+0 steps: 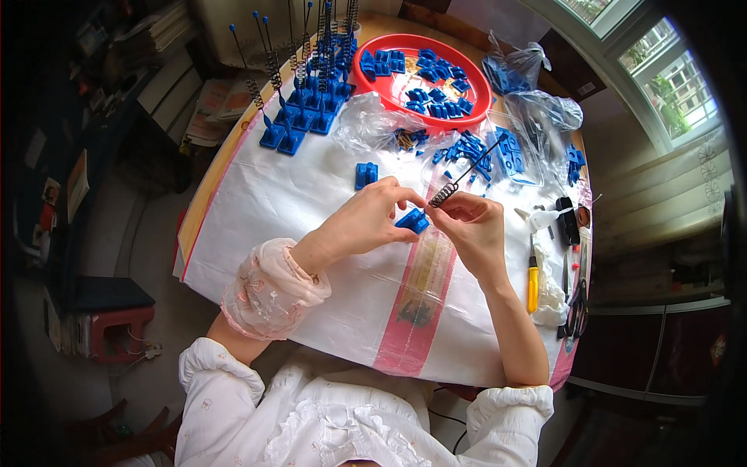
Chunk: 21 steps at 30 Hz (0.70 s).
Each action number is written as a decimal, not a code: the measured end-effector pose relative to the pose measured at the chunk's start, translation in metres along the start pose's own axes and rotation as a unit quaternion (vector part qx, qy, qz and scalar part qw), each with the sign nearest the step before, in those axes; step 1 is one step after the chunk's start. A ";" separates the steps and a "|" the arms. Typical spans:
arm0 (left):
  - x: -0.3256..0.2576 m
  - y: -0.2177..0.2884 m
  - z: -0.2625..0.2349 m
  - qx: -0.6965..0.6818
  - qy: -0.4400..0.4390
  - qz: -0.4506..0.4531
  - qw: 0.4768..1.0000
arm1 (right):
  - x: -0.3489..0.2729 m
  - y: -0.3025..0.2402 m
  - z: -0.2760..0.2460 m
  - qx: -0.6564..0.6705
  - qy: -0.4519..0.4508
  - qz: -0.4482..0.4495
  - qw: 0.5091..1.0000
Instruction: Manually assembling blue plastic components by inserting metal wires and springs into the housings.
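Observation:
My left hand grips a small blue plastic base over the middle of the white-covered table. My right hand pinches a thin dark rod with a coil spring on it, its lower end at the blue base. The rod slants up to the right toward a pile of blue parts. One loose blue base lies just beyond my left hand.
A red round tray of blue parts stands at the back. Several finished blue bases with upright spring rods crowd the back left. Clear plastic bags lie back right. A yellow-handled tool, scissors and a black item line the right edge.

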<state>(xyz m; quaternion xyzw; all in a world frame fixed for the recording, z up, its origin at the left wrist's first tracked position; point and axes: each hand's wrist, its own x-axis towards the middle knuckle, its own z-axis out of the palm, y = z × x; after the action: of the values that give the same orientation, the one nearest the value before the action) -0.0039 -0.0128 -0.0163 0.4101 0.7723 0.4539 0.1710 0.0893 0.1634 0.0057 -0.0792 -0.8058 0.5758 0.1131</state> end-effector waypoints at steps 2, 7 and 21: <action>-0.001 -0.002 0.003 0.029 -0.013 -0.017 0.999 | 0.001 0.000 -0.001 -0.015 -0.001 -0.007 1.000; -0.001 -0.004 0.004 0.085 -0.021 -0.037 0.995 | 0.003 0.004 -0.002 -0.029 -0.001 -0.022 0.999; -0.004 -0.006 0.021 0.137 0.068 -0.007 0.988 | 0.007 0.005 -0.009 -0.074 -0.005 -0.027 0.997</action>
<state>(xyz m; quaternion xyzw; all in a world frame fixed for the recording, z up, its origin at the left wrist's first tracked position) 0.0088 -0.0053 -0.0327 0.3924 0.8399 0.3696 0.0633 0.0850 0.1754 0.0041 -0.0629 -0.8485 0.5119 0.1188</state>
